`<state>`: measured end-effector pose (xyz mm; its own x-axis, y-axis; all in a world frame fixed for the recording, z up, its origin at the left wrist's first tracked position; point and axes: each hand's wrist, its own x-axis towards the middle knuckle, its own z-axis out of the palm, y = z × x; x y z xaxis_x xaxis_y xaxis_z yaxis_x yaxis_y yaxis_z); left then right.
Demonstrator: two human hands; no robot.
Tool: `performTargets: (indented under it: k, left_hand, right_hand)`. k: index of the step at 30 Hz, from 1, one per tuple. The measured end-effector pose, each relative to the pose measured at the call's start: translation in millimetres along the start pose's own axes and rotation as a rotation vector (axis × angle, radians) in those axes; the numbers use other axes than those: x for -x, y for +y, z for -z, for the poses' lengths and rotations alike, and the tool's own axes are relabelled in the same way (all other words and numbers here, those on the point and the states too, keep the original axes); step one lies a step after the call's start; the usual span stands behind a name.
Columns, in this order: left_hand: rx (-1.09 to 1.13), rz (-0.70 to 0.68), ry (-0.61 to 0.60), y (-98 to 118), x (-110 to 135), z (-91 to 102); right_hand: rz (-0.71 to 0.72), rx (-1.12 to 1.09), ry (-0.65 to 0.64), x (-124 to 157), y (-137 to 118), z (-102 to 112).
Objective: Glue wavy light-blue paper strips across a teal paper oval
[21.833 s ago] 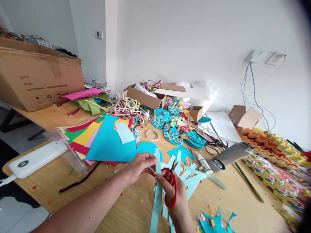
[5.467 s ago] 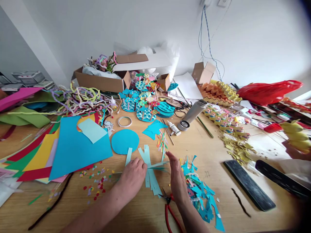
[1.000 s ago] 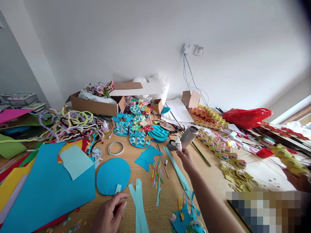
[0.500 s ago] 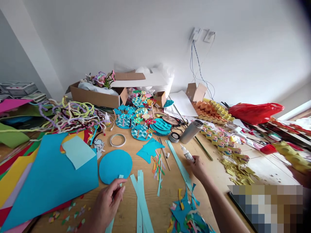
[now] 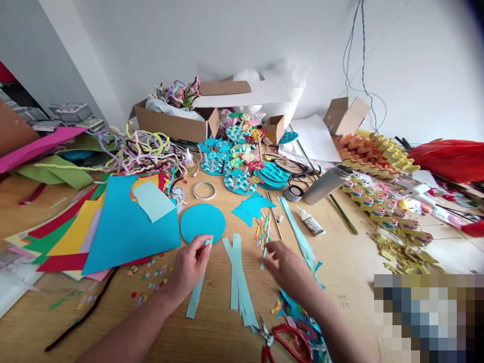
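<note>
My left hand [image 5: 192, 264] pinches the top end of a light blue paper strip [image 5: 196, 297], which hangs down toward the tabletop. Just above these fingers, partly covered by them, lies a round blue paper disc [image 5: 203, 220]. My right hand [image 5: 283, 264] hovers with loosely bent, parted fingers and nothing visible in them. Under its fingertips are thin coloured paper strips [image 5: 261, 229]. A white glue bottle [image 5: 312, 222] lies on its side beyond that hand. Between the hands, several light blue strips [image 5: 238, 277] lie overlapped on the table.
Stacked coloured sheets [image 5: 132, 232] lie at left. A roll of tape [image 5: 204, 190] and blue cut pieces [image 5: 251, 207] sit ahead. A metal flask [image 5: 328, 184] leans at right. A red-handled tool [image 5: 283, 340] and paper scraps lie near my right forearm. Finished-looking blue paper crafts [image 5: 240, 181] stand behind.
My right hand has let go of the glue bottle, now lying on the table, and moved left toward the strips. My left hand still holds its strip. The view has shifted left and downward.
</note>
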<state>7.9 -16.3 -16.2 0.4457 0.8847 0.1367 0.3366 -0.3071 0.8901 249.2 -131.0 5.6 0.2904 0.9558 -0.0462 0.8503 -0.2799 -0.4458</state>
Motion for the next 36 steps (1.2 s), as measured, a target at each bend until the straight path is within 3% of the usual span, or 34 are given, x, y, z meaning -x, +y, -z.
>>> performTargets:
  k: [2, 6, 11, 16, 20, 24, 28, 34, 36]
  left_hand:
    - [0.008, 0.002, 0.058, 2.2, -0.7, 1.4]
    - [0.025, 0.076, 0.124, 10.8, -1.5, 9.8]
    - [0.264, 0.239, -0.025, 31.7, 6.0, 26.7]
    - [0.606, 0.559, -0.149, 41.3, 22.0, 30.1]
    - [0.870, 0.659, -0.098, 40.3, 30.5, 18.8]
    - [0.970, 0.699, -0.120, 38.6, 35.1, 7.9]
    - [1.007, 0.767, -0.007, 37.1, 36.1, 4.5]
    - [1.064, 0.865, -0.023, 36.8, 31.5, 5.8]
    - [1.074, 0.883, -0.021, 36.8, 29.4, 6.5]
  right_hand:
    - [0.090, 0.091, -0.089, 15.6, -40.6, -17.1]
    - [0.034, 0.315, -0.045, 33.5, -86.9, -39.5]
    - [0.049, 0.277, 0.051, 45.8, -96.3, -56.0]
    - [0.082, 0.156, 0.038, 53.6, -104.0, -65.7]
    - [0.118, 0.009, 0.030, 55.6, -108.3, -70.0]
    - [0.090, -0.215, 0.032, 55.9, -99.7, -72.0]
    - [-0.031, -0.560, -0.009, 56.0, -92.2, -73.7]
    - [-0.235, -1.005, 0.039, 53.3, -96.9, -76.6]
    - [-0.267, -1.106, 0.002, 52.1, -97.6, -73.4]
